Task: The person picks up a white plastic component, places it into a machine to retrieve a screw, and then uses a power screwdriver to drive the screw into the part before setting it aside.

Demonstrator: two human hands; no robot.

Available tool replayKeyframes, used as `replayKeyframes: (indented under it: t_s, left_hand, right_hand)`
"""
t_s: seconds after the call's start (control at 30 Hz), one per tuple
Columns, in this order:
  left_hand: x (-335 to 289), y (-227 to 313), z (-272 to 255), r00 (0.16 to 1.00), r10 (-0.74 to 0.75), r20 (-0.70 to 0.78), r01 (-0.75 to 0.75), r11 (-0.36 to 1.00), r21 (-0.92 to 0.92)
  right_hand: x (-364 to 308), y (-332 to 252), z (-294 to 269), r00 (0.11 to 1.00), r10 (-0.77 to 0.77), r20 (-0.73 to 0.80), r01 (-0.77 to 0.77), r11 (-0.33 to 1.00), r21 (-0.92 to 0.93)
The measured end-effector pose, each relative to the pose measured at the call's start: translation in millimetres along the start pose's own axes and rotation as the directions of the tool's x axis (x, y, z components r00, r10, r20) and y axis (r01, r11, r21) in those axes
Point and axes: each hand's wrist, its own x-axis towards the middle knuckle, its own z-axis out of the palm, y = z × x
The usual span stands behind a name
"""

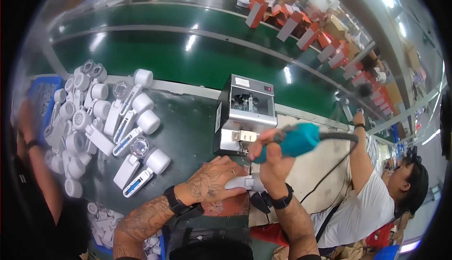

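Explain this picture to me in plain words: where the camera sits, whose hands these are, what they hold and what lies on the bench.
The camera is worn on a person's head and looks down through a fisheye lens, so straight edges bend. The two tattooed forearms are that person's own. The left hand presses a white plastic part onto a reddish mat. The right hand grips a teal electric screwdriver on a black cable. Behind stands a grey screw feeder box. A pile of white handheld fans lies at left. Beyond runs a green conveyor belt; other workers sit alongside.

Fan parts pile (101,118) left, screw feeder (246,114) centre behind hands, conveyor (188,48) beyond.
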Motion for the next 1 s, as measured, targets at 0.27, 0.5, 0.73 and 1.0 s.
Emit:
replayKeyframes:
  t_s: [0.27,0.5,0.73,1.0]
  left_hand:
    - [1.3,1.5,0.9,0.999,-0.024,0.027,0.024,1.0,0.007]
    - [2.5,4.9,-1.0,0.996,-0.067,0.051,0.068,0.998,-0.011]
    - [4.3,6.6,-1.1,0.993,-0.052,0.105,0.049,0.998,0.035]
    - [1.8,5.4,-3.4,0.996,-0.05,0.079,0.038,0.989,0.145]
  right_hand:
    - [-30.4,-15.5,-26.5,0.999,-0.021,0.028,0.022,0.998,-0.055]
    - [-37.2,-9.3,-30.6,1.0,-0.006,0.015,0.007,0.999,-0.042]
    - [-35.9,0.1,-29.7,0.999,-0.003,0.05,0.002,1.0,0.007]
    - [-30.3,-5.7,-22.4,0.987,0.161,0.008,-0.161,0.985,-0.061]
